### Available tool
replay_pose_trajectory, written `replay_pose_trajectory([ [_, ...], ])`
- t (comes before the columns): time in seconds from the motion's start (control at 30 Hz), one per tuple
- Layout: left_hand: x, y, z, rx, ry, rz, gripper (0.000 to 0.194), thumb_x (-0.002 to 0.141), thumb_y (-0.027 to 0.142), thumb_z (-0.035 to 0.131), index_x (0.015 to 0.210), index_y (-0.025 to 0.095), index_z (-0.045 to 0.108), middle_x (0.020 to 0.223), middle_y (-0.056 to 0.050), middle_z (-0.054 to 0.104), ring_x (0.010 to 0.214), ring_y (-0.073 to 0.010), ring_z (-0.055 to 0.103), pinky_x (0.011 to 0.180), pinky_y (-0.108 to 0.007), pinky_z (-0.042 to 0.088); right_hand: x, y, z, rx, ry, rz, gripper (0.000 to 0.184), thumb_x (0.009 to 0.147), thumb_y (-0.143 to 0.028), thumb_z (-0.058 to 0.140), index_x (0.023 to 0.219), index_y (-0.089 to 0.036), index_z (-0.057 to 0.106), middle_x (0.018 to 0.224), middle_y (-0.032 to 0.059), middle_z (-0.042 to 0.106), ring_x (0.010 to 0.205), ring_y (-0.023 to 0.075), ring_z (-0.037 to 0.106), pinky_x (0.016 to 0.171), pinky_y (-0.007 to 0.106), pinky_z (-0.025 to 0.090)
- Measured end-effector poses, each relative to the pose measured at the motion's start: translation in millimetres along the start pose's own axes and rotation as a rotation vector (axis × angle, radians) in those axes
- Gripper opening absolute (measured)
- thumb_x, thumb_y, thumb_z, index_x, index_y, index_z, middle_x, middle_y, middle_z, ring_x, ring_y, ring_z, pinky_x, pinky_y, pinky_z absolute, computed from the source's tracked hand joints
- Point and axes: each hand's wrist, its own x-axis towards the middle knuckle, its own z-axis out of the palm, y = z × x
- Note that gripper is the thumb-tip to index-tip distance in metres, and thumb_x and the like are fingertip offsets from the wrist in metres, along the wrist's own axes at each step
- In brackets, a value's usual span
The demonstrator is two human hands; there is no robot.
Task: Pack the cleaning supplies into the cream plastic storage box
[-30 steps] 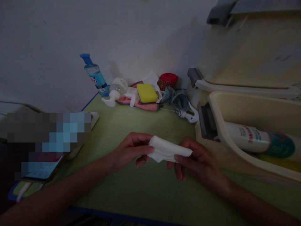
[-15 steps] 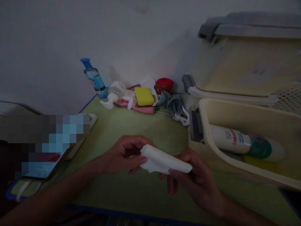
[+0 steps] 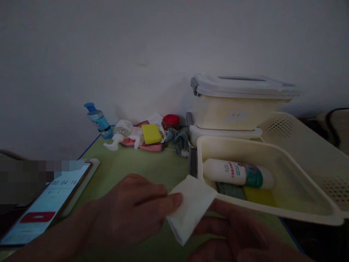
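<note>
My left hand (image 3: 141, 205) pinches a folded white tissue (image 3: 192, 207) between thumb and fingers, above the front of the table. The tissue hangs tilted, one corner pointing down. Close on its right is my right hand (image 3: 237, 229), its fingers apart and reaching behind the tissue's edge; whether the fingertips touch it is hidden. Just beyond the hands stands an uncovered cream bin (image 3: 296, 174). Inside it lie a white and teal bottle (image 3: 237, 173), a yellow sponge (image 3: 259, 196) and a dark green cloth (image 3: 231, 190).
Along the wall are a blue bottle (image 3: 99, 123), a tipped pump bottle (image 3: 122, 128), a yellow sponge (image 3: 151, 134) on red cloth, a red-lidded jar (image 3: 171, 122) and a grey-green cloth (image 3: 177, 139). Stacked lidded boxes (image 3: 231, 112) stand behind the bin. A phone (image 3: 51, 203) lies left.
The view has shifted, bringing the whole bin into sight. The tissue has turned from a flat roll-like shape to a hanging, tilted fold. My right hand has loosened its pinch on it.
</note>
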Motion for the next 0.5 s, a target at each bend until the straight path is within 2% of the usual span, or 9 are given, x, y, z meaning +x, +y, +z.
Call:
replay_pose_trajectory([
  [0.1, 17, 14, 12.8, 0.147, 0.140, 0.112, 0.027, 0.087, 0.013, 0.038, 0.077, 0.023, 0.062, 0.055, 0.004, 0.059, 0.045, -0.0082, 0.050, 0.050, -0.018, 0.044, -12, -34, 3, -0.118, 0.118, -0.010, 0.051, 0.070, -0.045, 0.069, 0.112, -0.020, 0.056, 0.101, 0.0088, 0.063, 0.084, 0.0173, 0.064, 0.068, 0.026, 0.052],
  [0.17, 27, 18, 23.4, 0.206, 0.212, 0.150, 0.025, 0.085, 0.012, 0.040, 0.081, 0.022, 0.062, 0.061, 0.002, 0.061, 0.050, -0.0096, 0.053, 0.053, -0.021, 0.046, -10, -49, -4, -0.232, 0.210, -0.023, 0.039, 0.069, -0.038, 0.070, 0.101, -0.017, 0.061, 0.090, 0.0074, 0.066, 0.075, 0.0144, 0.063, 0.061, 0.021, 0.051],
  [0.3, 54, 12, 37.7, 0.335, 0.096, 0.344, 0.023, 0.086, 0.011, 0.040, 0.092, 0.016, 0.061, 0.071, -0.002, 0.065, 0.053, -0.0110, 0.057, 0.046, -0.021, 0.044, 5, -71, -33, -0.400, 0.346, -0.145, 0.023, 0.061, -0.025, 0.073, 0.080, -0.015, 0.064, 0.076, 0.0040, 0.067, 0.064, 0.0120, 0.061, 0.054, 0.020, 0.051],
  [0.37, 63, 5, 44.3, 0.383, 0.040, 0.339, 0.024, 0.087, 0.011, 0.039, 0.101, 0.013, 0.059, 0.074, -0.003, 0.067, 0.054, -0.0109, 0.059, 0.044, -0.021, 0.044, 11, -81, -51, -0.526, 0.380, -0.231, 0.018, 0.061, -0.021, 0.072, 0.075, -0.016, 0.063, 0.069, 0.0024, 0.066, 0.057, 0.0116, 0.059, 0.050, 0.021, 0.050],
  [0.5, 62, -4, 61.0, 0.346, 0.114, 0.196, 0.021, 0.089, 0.018, 0.045, 0.106, 0.011, 0.055, 0.087, -0.008, 0.068, 0.070, -0.0140, 0.064, 0.055, -0.022, 0.050, 15, -95, -83, -0.883, 0.488, -0.355, 0.012, 0.064, -0.020, 0.070, 0.069, -0.018, 0.059, 0.058, 0.0003, 0.062, 0.051, 0.0125, 0.057, 0.041, 0.020, 0.044],
])
